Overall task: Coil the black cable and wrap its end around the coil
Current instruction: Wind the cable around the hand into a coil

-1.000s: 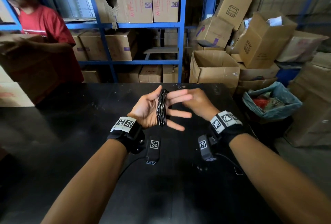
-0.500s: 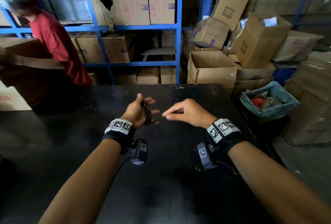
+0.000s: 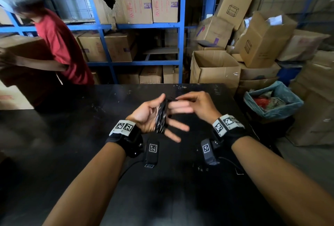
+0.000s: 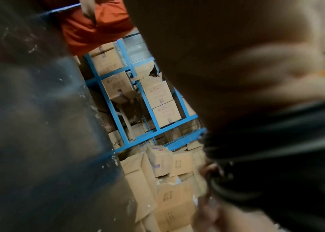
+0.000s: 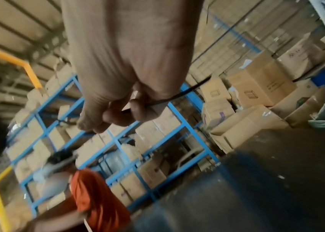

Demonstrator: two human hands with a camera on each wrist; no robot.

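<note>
The black cable is wound into a coil (image 3: 161, 117) around the straight, spread fingers of my left hand (image 3: 147, 115), which is held palm up above the black table (image 3: 72, 144). My right hand (image 3: 197, 102) sits just right of the coil's top and pinches the cable's free end (image 3: 170, 99) between thumb and fingertips. In the right wrist view the thin cable (image 5: 187, 90) runs out from the curled fingers (image 5: 118, 116). The left wrist view is blurred, with the coil (image 4: 276, 141) as a dark band under the hand.
A person in a red shirt (image 3: 63, 48) carries a box at the table's far left. Blue shelving (image 3: 181, 44) with cartons stands behind the table. Open cardboard boxes (image 3: 215, 68) and a lined bin (image 3: 273, 102) crowd the right side.
My left hand has turned palm up again with its fingers spread. My right hand has carried the cable end from out at the right to the top of the coil.
</note>
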